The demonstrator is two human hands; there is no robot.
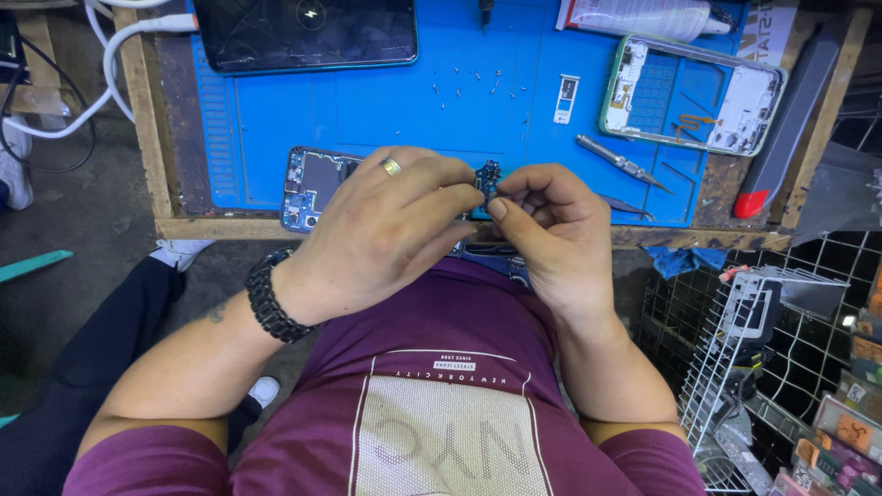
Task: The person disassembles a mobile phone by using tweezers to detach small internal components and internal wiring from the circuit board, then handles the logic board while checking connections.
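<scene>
Hands meet at the centre of the frame over the front edge of a blue rubbery work mat (386, 110), which is ribbed at its left end. The left hand (386, 234), with a gold ring on one finger and a black braided bracelet at the wrist, is curled nearly closed, its fingertips pinching a small dark-blue circuit board (487, 176). The right hand (556, 230) is curled the same way, thumb and forefinger gripping the board's other side. The board is thin, irregular and studded with tiny parts. Left of the hands lies an opened phone body (312, 184), its insides exposed. In the upper right sits a green-rimmed phone frame (691, 92), with metal tweezers (620, 163) just below it. Small loose screws (478, 83) dot the mat's upper centre. A glossy black tablet (305, 32) with cracked glass lies at the upper left.
</scene>
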